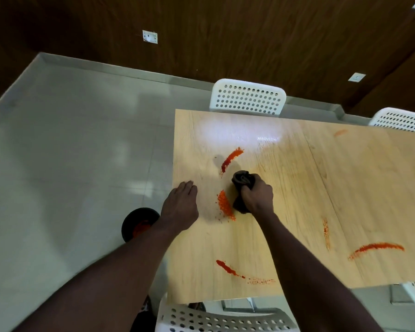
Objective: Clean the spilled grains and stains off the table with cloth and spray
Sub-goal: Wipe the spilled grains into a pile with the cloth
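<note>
Grains (224, 205) lay beside the cloth (242, 179) gripped in the right hand (258, 196); left hand (180, 202) rested flat, open; several counter (297, 188) streaks remained.

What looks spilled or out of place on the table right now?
The table carries orange-red grain spills: a pile beside the dark cloth gripped by the right hand, a curved streak just beyond it, a near streak by the front edge, and a long streak far right.

no legible text, view somewhat blurred
</note>
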